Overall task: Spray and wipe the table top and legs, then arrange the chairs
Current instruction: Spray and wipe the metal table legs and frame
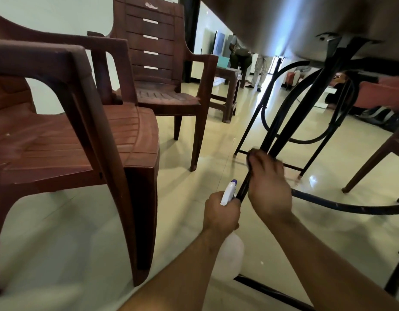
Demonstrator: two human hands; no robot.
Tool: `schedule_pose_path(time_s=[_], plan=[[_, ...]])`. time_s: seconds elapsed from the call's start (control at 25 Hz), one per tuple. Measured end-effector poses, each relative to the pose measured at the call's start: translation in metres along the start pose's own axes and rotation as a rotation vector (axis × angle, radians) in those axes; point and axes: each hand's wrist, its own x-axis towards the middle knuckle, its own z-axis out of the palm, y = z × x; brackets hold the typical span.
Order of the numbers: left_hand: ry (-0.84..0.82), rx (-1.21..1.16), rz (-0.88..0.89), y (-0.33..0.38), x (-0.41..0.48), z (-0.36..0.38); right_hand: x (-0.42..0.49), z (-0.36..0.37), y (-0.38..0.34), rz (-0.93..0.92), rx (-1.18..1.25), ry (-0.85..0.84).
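I look from low down at the underside of the table (295, 23), which fills the upper right. Its black metal legs (281, 131) slant down to the tiled floor. My right hand (269, 187) is wrapped around the lower part of one leg, with a cloth (250, 157) pressed against the leg under the fingers. My left hand (222, 213) grips a white spray bottle (231, 257) by its neck; the blue-tipped nozzle (230, 190) points up beside the leg. Two brown plastic chairs (77, 140) (158, 63) stand to the left of the table.
A curved black brace (351, 207) runs low to the right of my hands, and a black floor bar (272, 292) lies near my forearms. A brown stool (227, 95) stands behind the far chair. People stand in the background, and another chair's leg (369, 162) is on the right.
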Motion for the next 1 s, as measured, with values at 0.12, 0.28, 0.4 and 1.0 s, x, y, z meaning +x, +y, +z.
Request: schedule_pose_path(time_s=[0.12, 0.28, 0.4, 1.0], plan=[[0.004, 0.013, -0.019, -0.006, -0.001, -0.003, -0.039, 0.021, 0.008, -0.303, -0.053, -0.539], [0.039, 0.11, -0.068, -0.015, -0.005, -0.017, -0.03, 0.017, 0.025, -0.19, -0.011, -0.435], [0.042, 0.188, -0.079, -0.026, -0.006, -0.024, -0.042, 0.029, 0.025, -0.289, 0.101, -0.494], [0.02, 0.156, -0.074, -0.017, -0.006, -0.011, -0.022, 0.035, 0.007, 0.967, 1.356, 0.087]])
